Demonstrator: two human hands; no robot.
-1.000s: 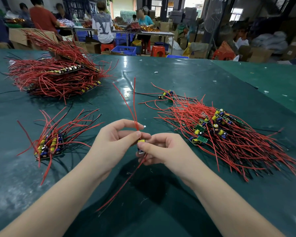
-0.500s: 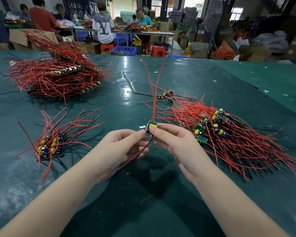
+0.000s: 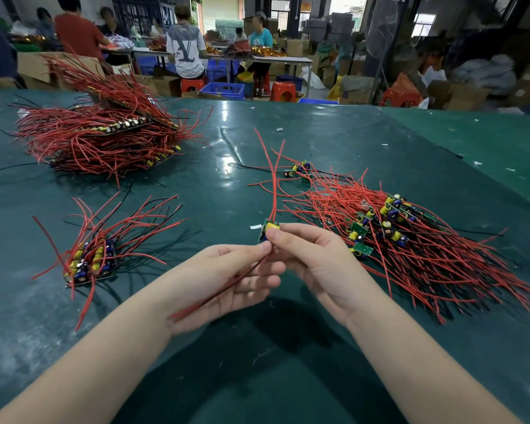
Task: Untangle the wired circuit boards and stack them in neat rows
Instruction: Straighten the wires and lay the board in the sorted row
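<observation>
A person's right hand pinches a small circuit board between thumb and forefinger above the middle of a green table, its red wires rising toward the far edge. The left hand, palm up with fingers loosely curled, holds the board's lower wires, which trail back across the palm (its fingertips meet the right hand's just under the board). Bare tabletop lies between the forearms and the near edge. A tangled pile of boards sprawls just right of the hands, toward the right edge. A short stacked row sits to the left, well apart. A large stack occupies the far left corner. Workers sit beyond the far edge.
</observation>
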